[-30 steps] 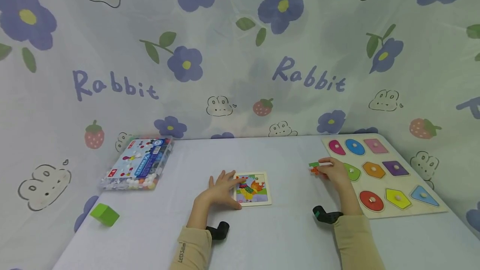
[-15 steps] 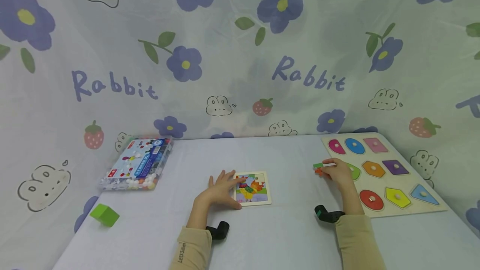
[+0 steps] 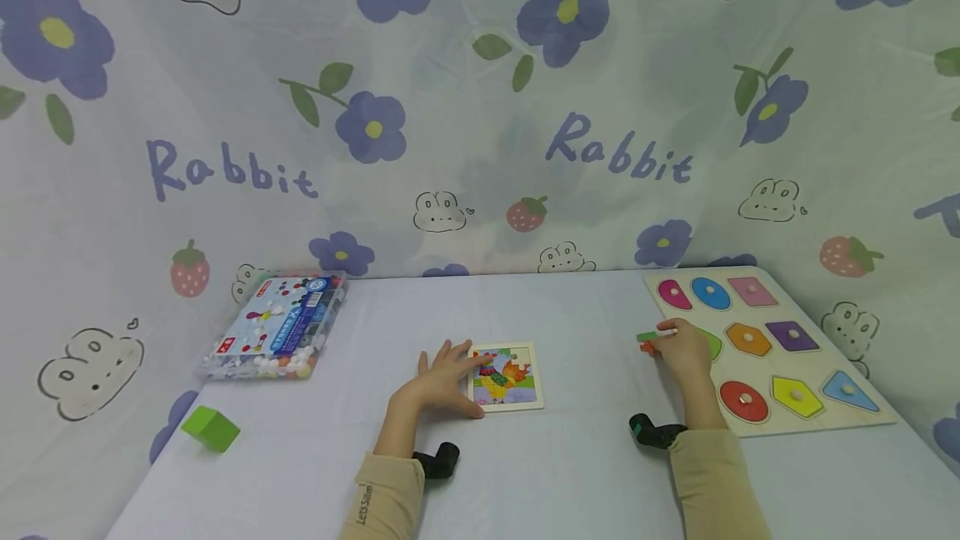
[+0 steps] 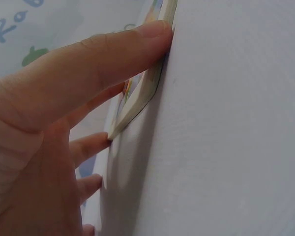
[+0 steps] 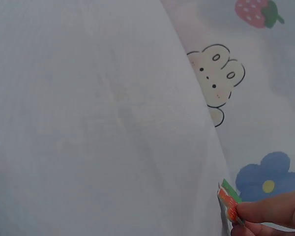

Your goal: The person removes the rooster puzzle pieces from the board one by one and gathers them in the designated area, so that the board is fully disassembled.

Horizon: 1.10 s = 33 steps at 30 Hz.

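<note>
A green block [image 3: 212, 429] is sitting by the counter's [image 3: 570, 473] left edge; a clear plastic case [image 3: 279, 325] is lying at the far left corner. Mid-counter, the left hand [image 3: 437, 382] — fingers spread, loose — is touching a framed jigsaw puzzle's [image 3: 512, 383] left side. Farther right, the right hand [image 3: 682, 350] is pinching a green-and-orange jigsaw piece [image 3: 647, 338] — beside a wooden shape board [image 3: 763, 372] lying along the right edge.

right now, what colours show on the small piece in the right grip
The small piece shows green and orange; clearest in the right wrist view.
</note>
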Tool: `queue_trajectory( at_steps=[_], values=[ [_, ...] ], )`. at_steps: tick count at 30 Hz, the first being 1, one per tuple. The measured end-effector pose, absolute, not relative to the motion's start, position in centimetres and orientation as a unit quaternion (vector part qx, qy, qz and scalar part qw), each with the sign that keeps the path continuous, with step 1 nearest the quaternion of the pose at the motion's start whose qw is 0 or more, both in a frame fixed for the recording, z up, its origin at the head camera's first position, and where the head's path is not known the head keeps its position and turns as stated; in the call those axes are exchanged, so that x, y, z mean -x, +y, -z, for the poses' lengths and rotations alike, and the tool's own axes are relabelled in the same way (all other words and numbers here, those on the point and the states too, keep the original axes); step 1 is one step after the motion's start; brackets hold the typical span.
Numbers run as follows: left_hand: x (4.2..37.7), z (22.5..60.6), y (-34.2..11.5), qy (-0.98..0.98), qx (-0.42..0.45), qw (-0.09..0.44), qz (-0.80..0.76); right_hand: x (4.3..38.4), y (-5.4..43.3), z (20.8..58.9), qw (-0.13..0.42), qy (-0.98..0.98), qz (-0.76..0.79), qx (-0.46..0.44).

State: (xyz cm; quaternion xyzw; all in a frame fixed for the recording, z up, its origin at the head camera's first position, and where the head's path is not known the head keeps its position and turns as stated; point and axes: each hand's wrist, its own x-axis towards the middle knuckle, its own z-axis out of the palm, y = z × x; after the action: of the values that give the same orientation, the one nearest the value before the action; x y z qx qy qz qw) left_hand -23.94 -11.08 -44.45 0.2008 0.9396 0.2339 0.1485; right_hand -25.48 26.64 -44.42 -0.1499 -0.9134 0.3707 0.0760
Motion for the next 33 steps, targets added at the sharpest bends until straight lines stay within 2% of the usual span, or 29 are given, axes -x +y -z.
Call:
queue_trajectory(
  at_steps=[20, 27, 33],
  values=[
    [24.0, 44.6, -11.1, 0.941, -0.200, 0.148, -0.230, 26.1, 26.7, 45.4, 0.094, -0.937, -0.306, 0.142],
    [24.0, 44.5, -11.1, 0.941, -0.198, 0.152, -0.229, 26.4, 25.7, 45.2, 0.146, -0.905, -0.386, 0.102],
    [24.0, 44.6, -11.1, 0.940, -0.197, 0.153, -0.232, 26.6, 24.4, 44.9, 0.119, -0.883, -0.445, 0.091]
  ],
)
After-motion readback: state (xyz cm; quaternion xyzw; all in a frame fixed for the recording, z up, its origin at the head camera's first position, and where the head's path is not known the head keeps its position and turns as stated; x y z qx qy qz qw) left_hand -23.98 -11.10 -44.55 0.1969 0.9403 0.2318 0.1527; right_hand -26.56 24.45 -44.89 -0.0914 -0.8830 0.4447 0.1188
